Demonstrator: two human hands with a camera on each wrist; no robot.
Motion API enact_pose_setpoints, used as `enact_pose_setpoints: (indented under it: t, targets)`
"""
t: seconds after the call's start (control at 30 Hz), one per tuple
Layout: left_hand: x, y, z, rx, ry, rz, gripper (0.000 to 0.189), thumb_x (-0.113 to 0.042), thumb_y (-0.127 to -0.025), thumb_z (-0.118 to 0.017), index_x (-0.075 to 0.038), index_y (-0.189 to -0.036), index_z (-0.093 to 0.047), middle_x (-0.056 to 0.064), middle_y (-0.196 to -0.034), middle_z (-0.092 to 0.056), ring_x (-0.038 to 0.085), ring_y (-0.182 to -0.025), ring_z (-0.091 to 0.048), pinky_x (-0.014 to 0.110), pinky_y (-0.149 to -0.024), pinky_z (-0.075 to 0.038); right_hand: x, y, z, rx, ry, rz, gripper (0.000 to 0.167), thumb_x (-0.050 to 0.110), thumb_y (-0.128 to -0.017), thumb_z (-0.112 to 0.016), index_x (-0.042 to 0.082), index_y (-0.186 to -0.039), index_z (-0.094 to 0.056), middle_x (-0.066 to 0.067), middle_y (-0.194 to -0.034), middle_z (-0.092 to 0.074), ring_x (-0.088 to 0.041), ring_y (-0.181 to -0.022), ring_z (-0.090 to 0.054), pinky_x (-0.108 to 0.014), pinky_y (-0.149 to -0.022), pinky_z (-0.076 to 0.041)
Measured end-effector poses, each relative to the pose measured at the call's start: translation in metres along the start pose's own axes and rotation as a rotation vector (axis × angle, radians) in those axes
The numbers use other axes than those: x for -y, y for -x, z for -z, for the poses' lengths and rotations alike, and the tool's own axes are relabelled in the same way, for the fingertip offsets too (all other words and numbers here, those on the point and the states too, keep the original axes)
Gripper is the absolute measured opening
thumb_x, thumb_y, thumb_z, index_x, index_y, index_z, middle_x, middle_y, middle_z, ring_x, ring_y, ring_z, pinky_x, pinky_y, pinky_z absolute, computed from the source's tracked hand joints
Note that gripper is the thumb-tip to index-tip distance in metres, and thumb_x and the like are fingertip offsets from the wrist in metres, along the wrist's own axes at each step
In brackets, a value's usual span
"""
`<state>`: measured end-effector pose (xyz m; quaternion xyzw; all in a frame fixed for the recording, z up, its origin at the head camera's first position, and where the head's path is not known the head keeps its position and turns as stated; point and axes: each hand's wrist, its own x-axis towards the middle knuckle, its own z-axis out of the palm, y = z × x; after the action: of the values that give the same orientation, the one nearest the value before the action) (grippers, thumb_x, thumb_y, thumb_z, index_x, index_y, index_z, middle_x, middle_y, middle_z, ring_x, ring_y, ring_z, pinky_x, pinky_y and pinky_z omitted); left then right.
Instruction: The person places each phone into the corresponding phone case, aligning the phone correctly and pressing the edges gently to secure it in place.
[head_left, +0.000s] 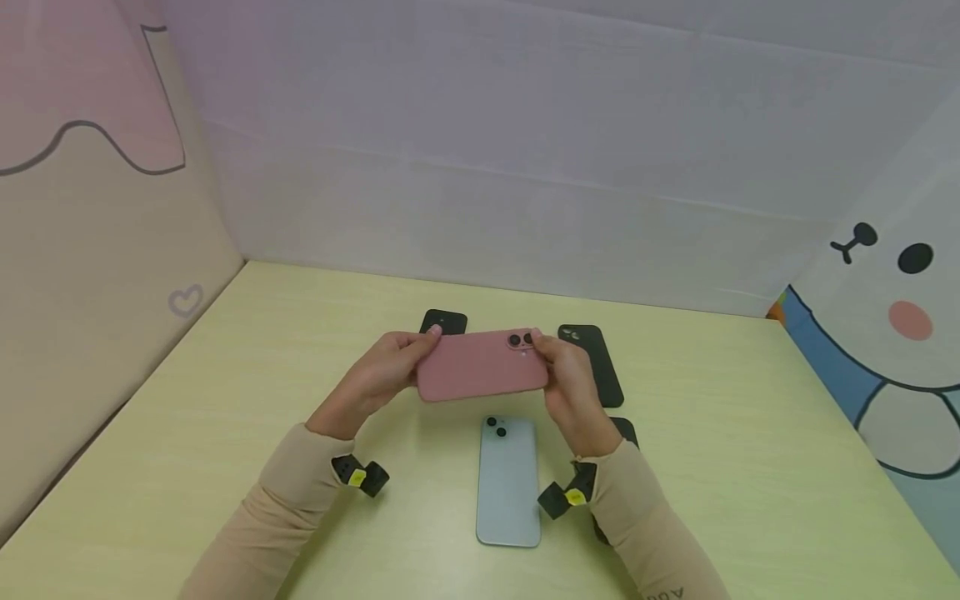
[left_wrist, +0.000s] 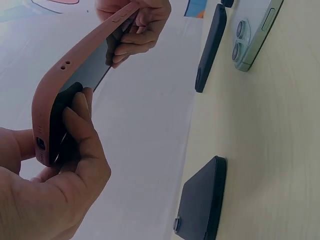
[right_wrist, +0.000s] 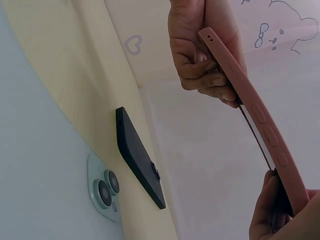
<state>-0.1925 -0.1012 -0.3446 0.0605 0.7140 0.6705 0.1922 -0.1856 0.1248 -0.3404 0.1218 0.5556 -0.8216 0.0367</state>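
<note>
You hold the pink-cased phone [head_left: 480, 367] above the table [head_left: 225, 467].
Your left hand [head_left: 377, 369] grips one end; the pale blue phone [head_left: 508, 487] lies nearer you; your right hand [head_left: 573, 392] grips the camera end, near a black phone [head_left: 604, 367].

Table [head_left: 750, 467] with apparently four phones [head_left: 508, 492]

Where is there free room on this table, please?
Bare yellow tabletop lies between the left beige sleeve and cream wall, and between the right beige sleeve and printed wall. Crowded: centre, around the light blue phone and flat black objects.
</note>
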Motion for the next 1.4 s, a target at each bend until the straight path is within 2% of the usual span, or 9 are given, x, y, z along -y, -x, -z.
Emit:
enact_pose_setpoints:
  t: [0.17, 0.4, 0.63, 0.87, 1.1, 1.23, 1.4]
  targets:
    - [0.001, -0.001, 0.001, -0.041, 0.073, 0.001, 0.058, -0.044, -0.095, -0.041, 0.01, -0.113, -0.055, 0.004, -0.087, -0.063, 0.011, -0.072, -0.061, 0.025, -0.066, -0.05, 0.001, 0.0, 0.0, 0.001, -0.041, 0.005, 0.029, 0.008, -0.092, -0.049, -0.008, -0.117, -0.049, -0.007, -0.105, -0.05, -0.016, -0.101, -0.046, -0.028, -0.092, -0.036]
    - [0.0, 0.0, 0.001, -0.07, 0.087, -0.012, 0.057, -0.045, -0.094, -0.042, 0.008, -0.109, -0.057, 0.0, -0.083, -0.062, 0.01, -0.068, -0.058, 0.024, -0.064, -0.046, 0.002, 0.004, 0.001, 0.013, -0.03, 0.015, 0.027, 0.011, -0.093, -0.049, -0.005, -0.115, -0.051, -0.002, -0.096, -0.055, -0.013, -0.091, -0.052, -0.024, -0.088, -0.04]
    - [-0.001, 0.001, 0.0, -0.087, 0.09, -0.019, 0.055, -0.043, -0.096, -0.04, 0.009, -0.107, -0.058, 0.0, -0.083, -0.06, 0.01, -0.067, -0.055, 0.025, -0.065, -0.044, 0.001, 0.005, -0.001, 0.017, -0.008, 0.021, 0.017, 0.014, -0.092, -0.052, 0.002, -0.103, -0.055, 0.0, -0.087, -0.06, -0.01, -0.078, -0.054, -0.02, -0.073, -0.047]
    - [-0.004, 0.003, 0.0, -0.141, 0.134, 0.006, 0.055, -0.041, -0.097, -0.037, 0.008, -0.116, -0.054, 0.006, -0.102, -0.055, 0.012, -0.084, -0.055, 0.025, -0.075, -0.045, 0.002, 0.006, -0.002, 0.094, 0.004, 0.011, 0.035, 0.02, -0.094, -0.052, -0.001, -0.122, -0.053, 0.0, -0.096, -0.057, -0.006, -0.08, -0.056, -0.019, -0.067, -0.047]
    - [-0.004, 0.002, 0.002, -0.202, 0.221, 0.008, 0.056, -0.042, -0.097, -0.036, 0.007, -0.12, -0.051, 0.002, -0.099, -0.054, 0.009, -0.081, -0.055, 0.022, -0.074, -0.046, 0.0, 0.007, -0.004, 0.108, 0.059, 0.035, 0.034, 0.02, -0.095, -0.05, -0.001, -0.122, -0.054, 0.0, -0.087, -0.063, -0.01, -0.078, -0.062, -0.024, -0.072, -0.052]
    - [-0.004, 0.001, 0.003, -0.195, 0.244, 0.008, 0.057, -0.042, -0.096, -0.037, 0.007, -0.122, -0.05, 0.002, -0.098, -0.055, 0.009, -0.081, -0.056, 0.021, -0.073, -0.047, 0.0, 0.009, -0.005, 0.081, 0.084, 0.068, 0.032, 0.016, -0.094, -0.05, -0.005, -0.118, -0.054, -0.001, -0.088, -0.063, -0.01, -0.076, -0.062, -0.023, -0.073, -0.052]
    - [-0.004, 0.0, 0.002, -0.132, 0.232, 0.002, 0.055, -0.041, -0.096, -0.038, 0.006, -0.123, -0.049, 0.005, -0.104, -0.053, 0.011, -0.085, -0.055, 0.021, -0.073, -0.048, 0.001, 0.01, -0.006, 0.031, 0.088, 0.088, 0.029, 0.013, -0.094, -0.05, -0.006, -0.114, -0.056, -0.005, -0.092, -0.061, -0.01, -0.076, -0.063, -0.023, -0.075, -0.053]
